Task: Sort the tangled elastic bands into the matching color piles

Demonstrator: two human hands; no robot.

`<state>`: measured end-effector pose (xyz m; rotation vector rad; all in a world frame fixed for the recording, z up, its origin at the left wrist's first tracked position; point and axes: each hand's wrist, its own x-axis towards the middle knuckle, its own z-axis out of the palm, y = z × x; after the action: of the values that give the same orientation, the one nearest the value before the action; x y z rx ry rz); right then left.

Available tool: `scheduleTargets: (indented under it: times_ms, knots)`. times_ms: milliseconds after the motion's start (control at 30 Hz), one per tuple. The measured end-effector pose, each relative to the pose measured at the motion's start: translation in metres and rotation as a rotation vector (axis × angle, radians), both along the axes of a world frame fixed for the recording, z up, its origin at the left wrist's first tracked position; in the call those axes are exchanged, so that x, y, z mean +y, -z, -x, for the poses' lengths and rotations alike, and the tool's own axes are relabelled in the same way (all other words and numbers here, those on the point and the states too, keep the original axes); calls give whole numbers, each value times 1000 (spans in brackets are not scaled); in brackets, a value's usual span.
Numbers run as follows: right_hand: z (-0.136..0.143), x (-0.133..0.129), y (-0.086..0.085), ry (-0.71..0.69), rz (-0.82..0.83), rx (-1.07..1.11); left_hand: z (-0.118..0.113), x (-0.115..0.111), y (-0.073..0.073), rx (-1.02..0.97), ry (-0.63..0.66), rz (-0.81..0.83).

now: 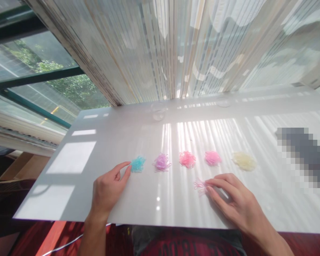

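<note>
Five small heaps of thin rubber bands lie in a row on the white table. My left hand is at the far left heap, the teal rubber bands, its thumb and forefinger pinched at the heap's left edge. Nearer to me, my right hand pinches a small bunch of pale pink rubber bands just above or on the tabletop; I cannot tell which. Between the ends of the row sit purple rubber bands, coral-pink rubber bands and pink rubber bands. Pale yellow rubber bands form the right-hand heap.
The white table carries stripes of sunlight. A clear round object stands near its back edge. On the right is a blurred-out dark object. A striped sheer curtain hangs behind, with a window at the left.
</note>
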<state>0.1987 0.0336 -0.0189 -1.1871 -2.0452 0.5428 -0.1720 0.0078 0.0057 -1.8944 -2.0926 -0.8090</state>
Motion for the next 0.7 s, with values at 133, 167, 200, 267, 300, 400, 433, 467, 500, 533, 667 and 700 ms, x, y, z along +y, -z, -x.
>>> scheduleTargets:
  times_ms: [133, 167, 200, 267, 300, 400, 433, 467, 500, 533, 667, 700]
  knots:
    - [-7, -3, -3, -41, 36, -54, -5, -9, -5, 29, 65, -57]
    - [-9, -4, -4, -48, 50, -64, -10, -12, -7, 24, 71, -86]
    - [-10, -4, -4, -52, 65, -72, -17, -15, -8, 10, 74, -113]
    - [-12, -4, -6, -55, 92, -84, -39, -21, -9, -55, 131, -141]
    - [-12, -4, -6, -55, 100, -87, -53, -23, -9, -97, 220, -129]
    - [-9, -2, -8, -53, 104, -80, -101, -22, -2, -181, 489, 16]
    - [-7, -1, -9, -54, 102, -77, -117, -19, 0, -197, 538, 51]
    - [-6, 0, -9, -55, 93, -72, -132, -16, 3, -209, 554, 90]
    - [-6, 0, -9, -62, 83, -66, -144, -12, 5, -215, 562, 110]
    - [-5, 0, -9, -69, 73, -58, -154, -8, 6, -216, 590, 129]
    - [-5, 0, -7, -92, 53, -12, -174, 4, 11, -241, 617, 137]
    - [-6, 0, -6, -94, 55, 3, -176, 6, 12, -255, 618, 140]
